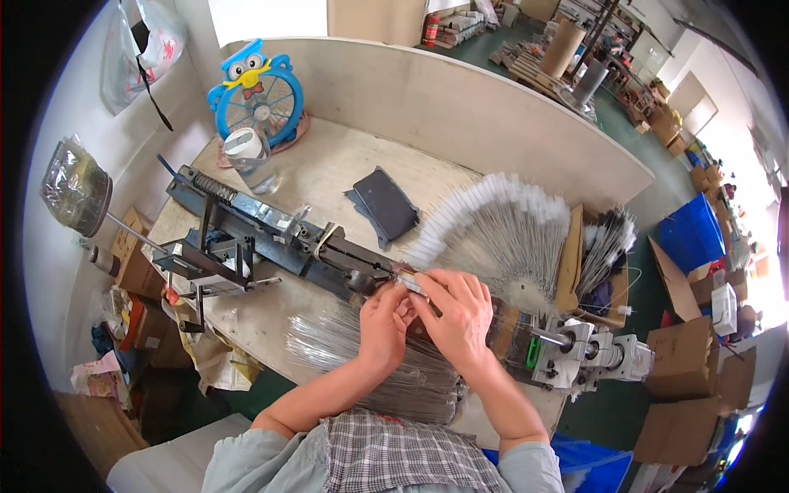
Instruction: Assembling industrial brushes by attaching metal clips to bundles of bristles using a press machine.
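the step in hand seems to be close finger work at a small pale piece (pixel 412 283) on the long dark rail (pixel 283 226), about midway between the left and right ends of the table (pixel 333 152) and toward its near edge; the left hand (pixel 385 327) has its fingers curled in beside it, the right hand (pixel 457 316) has its fingers bent over it, and whether either truly grips the piece or only steadies it i cannot tell, as the fingertips cover much of it. the next move, i judge, calls for a fine pinch with both hands kept close together. thin wires (pixel 325 338) lie along the near edge, in front of the person and partly below the forearms, so a low wrist could drag them. beyond the right hand a fan of white-tipped wires (pixel 501 218) spreads toward the far right corner, next to an open cardboard box (pixel 569 261), while a metal clamp unit (pixel 585 352) at the right edge limits room on that side. a dark flat case (pixel 386 203) lies past the rail, and a blue fan (pixel 261 111) and a lidded clear jar (pixel 253 164) stand by the far left corner, well out of the way
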`<state>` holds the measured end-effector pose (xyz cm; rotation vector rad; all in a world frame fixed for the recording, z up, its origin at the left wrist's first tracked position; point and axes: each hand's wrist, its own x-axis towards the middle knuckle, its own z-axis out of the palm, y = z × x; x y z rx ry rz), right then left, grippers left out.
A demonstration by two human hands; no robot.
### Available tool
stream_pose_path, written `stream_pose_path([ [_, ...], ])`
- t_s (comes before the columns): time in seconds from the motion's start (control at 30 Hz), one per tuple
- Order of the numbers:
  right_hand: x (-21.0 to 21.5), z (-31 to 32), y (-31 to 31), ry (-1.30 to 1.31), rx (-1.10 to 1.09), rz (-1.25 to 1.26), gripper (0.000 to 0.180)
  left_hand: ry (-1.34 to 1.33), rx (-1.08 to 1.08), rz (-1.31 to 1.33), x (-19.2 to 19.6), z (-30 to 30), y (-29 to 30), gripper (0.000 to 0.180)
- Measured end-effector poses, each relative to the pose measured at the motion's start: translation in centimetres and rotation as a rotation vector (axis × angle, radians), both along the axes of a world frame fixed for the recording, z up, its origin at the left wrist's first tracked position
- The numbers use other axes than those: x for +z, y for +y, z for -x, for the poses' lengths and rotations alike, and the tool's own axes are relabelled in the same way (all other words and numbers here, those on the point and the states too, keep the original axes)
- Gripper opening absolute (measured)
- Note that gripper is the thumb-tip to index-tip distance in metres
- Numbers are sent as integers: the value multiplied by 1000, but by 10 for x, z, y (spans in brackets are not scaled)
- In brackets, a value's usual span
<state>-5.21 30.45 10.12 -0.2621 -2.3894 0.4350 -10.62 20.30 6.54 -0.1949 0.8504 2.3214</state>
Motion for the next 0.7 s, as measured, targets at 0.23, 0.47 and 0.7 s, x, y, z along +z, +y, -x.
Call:
stream_pose_path([
  [0.23, 2, -1, 5, -30, 39, -57, 23, 80, -16, 77, 1, 0, 3, 10],
  [0.47, 18, -16, 9, -52, -2, 4, 18, 95, -15, 99, 11, 0, 0, 16],
  [0.7, 10, -31, 16, -134, 42, -27, 10, 89, -117, 99, 12, -3, -11, 52],
])
